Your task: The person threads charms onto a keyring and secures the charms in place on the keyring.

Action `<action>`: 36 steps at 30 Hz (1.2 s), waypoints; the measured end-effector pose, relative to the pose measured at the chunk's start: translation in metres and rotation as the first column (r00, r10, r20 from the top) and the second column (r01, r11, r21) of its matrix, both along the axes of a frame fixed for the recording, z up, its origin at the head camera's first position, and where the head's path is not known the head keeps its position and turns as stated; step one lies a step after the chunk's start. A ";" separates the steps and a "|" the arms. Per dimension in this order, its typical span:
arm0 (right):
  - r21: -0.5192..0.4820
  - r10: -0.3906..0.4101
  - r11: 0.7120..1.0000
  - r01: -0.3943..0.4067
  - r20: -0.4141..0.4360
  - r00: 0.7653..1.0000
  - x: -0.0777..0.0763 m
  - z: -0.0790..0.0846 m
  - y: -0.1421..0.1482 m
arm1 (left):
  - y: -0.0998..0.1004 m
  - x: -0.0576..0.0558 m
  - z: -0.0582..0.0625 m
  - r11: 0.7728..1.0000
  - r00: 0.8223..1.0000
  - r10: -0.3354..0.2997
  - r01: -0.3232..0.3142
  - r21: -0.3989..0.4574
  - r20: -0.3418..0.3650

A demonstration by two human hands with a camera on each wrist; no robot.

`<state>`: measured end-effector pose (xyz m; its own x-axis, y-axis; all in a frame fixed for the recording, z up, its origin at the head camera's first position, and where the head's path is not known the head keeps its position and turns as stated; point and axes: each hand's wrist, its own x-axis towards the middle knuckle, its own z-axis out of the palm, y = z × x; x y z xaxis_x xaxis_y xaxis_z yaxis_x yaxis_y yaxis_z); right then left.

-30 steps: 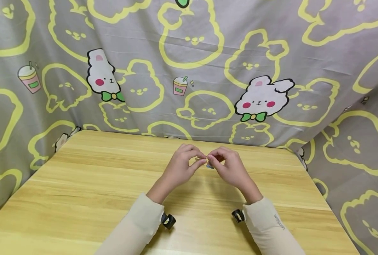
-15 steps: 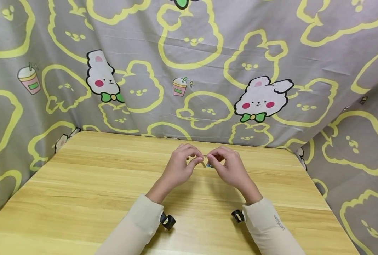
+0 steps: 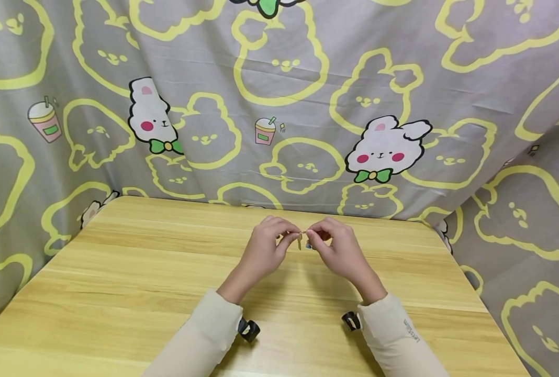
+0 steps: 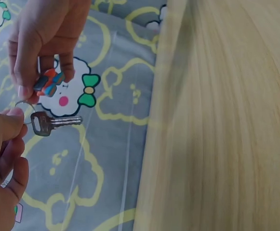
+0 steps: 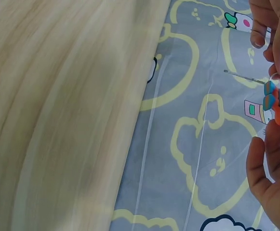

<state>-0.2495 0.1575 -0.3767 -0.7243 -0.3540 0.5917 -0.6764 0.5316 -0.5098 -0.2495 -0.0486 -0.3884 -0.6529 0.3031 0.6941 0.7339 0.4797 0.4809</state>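
Both hands meet above the table, working on a thin metal key ring (image 4: 25,103). My left hand (image 3: 266,246) pinches the ring between thumb and fingertips. Close by its fingertips, a metal key (image 3: 300,242) hangs from the ring; its dark head and blade show in the left wrist view. My right hand (image 3: 338,246) pinches the opposite side of the ring. At the right fingers dangles a small orange and blue charm (image 5: 275,102), partly covered by them in the head view. Fingertips hide parts of the ring.
A light wood table (image 3: 119,293) spreads under the hands. Behind it and along both sides hangs a grey curtain (image 3: 204,68) printed with yellow outlines and white rabbits. Black straps with wrist mounts (image 3: 249,330) sit at the pale sleeve cuffs.
The left fingertips have shifted slightly left, away from the right ones. The key, mostly hidden by the fingers before, now hangs straight down. The right hand stays nearly in place.
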 end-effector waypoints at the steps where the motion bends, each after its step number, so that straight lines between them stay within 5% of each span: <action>1: -0.003 0.002 1.000 -0.002 0.002 1.000 0.000 0.000 0.001 | 0.000 0.000 0.000 1.000 1.000 -0.007 0.007 0.014 0.015; 6: -0.018 0.009 1.000 -0.009 -0.008 1.000 0.001 0.004 0.002 | -0.001 0.000 0.003 0.997 0.995 -0.041 0.035 0.068 0.091; 9: -0.012 0.007 1.000 -0.008 -0.029 1.000 0.002 0.005 0.001 | -0.001 0.001 0.005 0.999 0.997 -0.032 0.029 0.042 0.071; 15: 0.039 -0.013 0.999 0.015 -0.061 0.998 0.005 0.004 -0.005 | 0.001 0.003 0.005 0.988 0.984 0.044 -0.068 -0.138 -0.172; 19: 0.045 -0.009 0.999 0.011 -0.058 0.998 0.009 0.005 -0.008 | 0.000 0.003 0.003 0.986 0.965 0.070 -0.106 -0.131 -0.254; 27: 0.026 0.012 1.000 -0.010 -0.063 0.998 0.010 0.008 -0.009 | 0.001 0.005 0.003 0.991 0.969 0.129 -0.130 0.008 -0.208; 33: 0.023 0.027 0.999 -0.025 -0.071 0.997 0.011 0.009 -0.008 | 0.003 0.005 0.004 0.984 0.993 0.082 -0.068 0.165 -0.083; 36: 0.023 0.030 0.999 -0.028 -0.080 0.996 0.011 0.010 -0.008 | 0.003 0.006 0.005 0.987 0.996 0.074 -0.067 0.147 -0.044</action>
